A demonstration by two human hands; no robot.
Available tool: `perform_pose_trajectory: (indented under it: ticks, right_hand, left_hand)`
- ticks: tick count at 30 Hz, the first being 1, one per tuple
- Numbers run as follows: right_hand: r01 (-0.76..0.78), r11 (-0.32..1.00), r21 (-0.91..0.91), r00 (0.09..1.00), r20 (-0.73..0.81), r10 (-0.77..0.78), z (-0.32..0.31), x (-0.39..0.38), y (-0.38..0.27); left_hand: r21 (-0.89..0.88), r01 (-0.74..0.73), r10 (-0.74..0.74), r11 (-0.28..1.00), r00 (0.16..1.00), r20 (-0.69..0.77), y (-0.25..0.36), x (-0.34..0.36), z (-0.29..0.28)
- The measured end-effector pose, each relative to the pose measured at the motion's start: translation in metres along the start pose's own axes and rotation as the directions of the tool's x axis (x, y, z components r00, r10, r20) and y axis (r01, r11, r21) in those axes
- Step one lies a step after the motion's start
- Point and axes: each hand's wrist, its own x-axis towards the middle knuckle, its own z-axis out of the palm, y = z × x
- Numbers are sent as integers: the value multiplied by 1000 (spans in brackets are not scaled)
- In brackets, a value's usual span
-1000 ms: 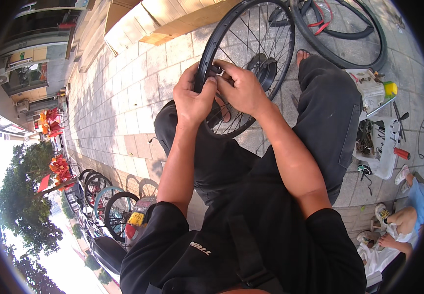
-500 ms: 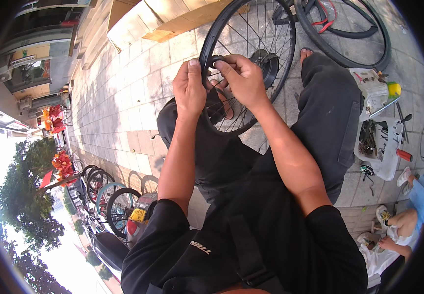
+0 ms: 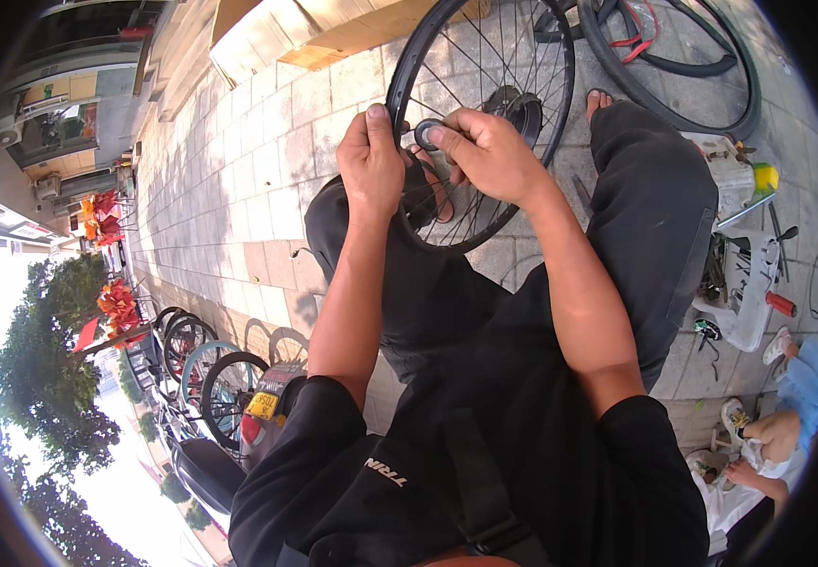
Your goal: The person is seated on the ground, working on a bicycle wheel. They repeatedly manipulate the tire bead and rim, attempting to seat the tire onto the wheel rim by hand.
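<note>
A bare spoked bicycle wheel [image 3: 407, 62] with a black rim stands tilted between my knees, its dark hub [image 3: 515, 109] toward the right. My left hand [image 3: 373, 165] pinches the left side of the rim between thumb and fingers. Just right of that spot, my right hand [image 3: 494, 156] is closed on a small dark roll of tape [image 3: 425, 134], its ring shape showing beside the thumb. The roll is in front of the spokes. Whether a strip runs from it to the rim I cannot tell. My bare foot in a sandal [image 3: 439, 194] shows behind the spokes.
A loose tyre [image 3: 752, 90] and a black inner tube [image 3: 697, 68] lie at the far right. A white tool case [image 3: 754, 302] with tools and a red-handled tool [image 3: 781, 303] is right of my leg. Another person [image 3: 775, 430] sits lower right. A cardboard box [image 3: 371, 40] lies beyond the wheel.
My right hand has moved slightly right, away from the rim, and the roll's ring now shows more fully. My left hand stays on the rim.
</note>
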Motion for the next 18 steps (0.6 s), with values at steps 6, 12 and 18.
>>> perform_pose_trajectory:
  ticks: [6, 12, 18]
  right_hand:
    - [111, 992, -66, 986, -115, -118, 20, 6, 36]
    - [227, 946, -230, 938, -209, -276, 28, 1, 28]
    - [123, 900, -419, 878, -377, -295, 58, -10, 12]
  left_hand:
    - [-29, 8, -8, 1000, 1000, -4, 0, 0, 1]
    - [-21, 8, -9, 1000, 1000, -29, -2, -2, 2]
    - [-42, 9, -10, 999, 1000, -26, 0, -2, 1]
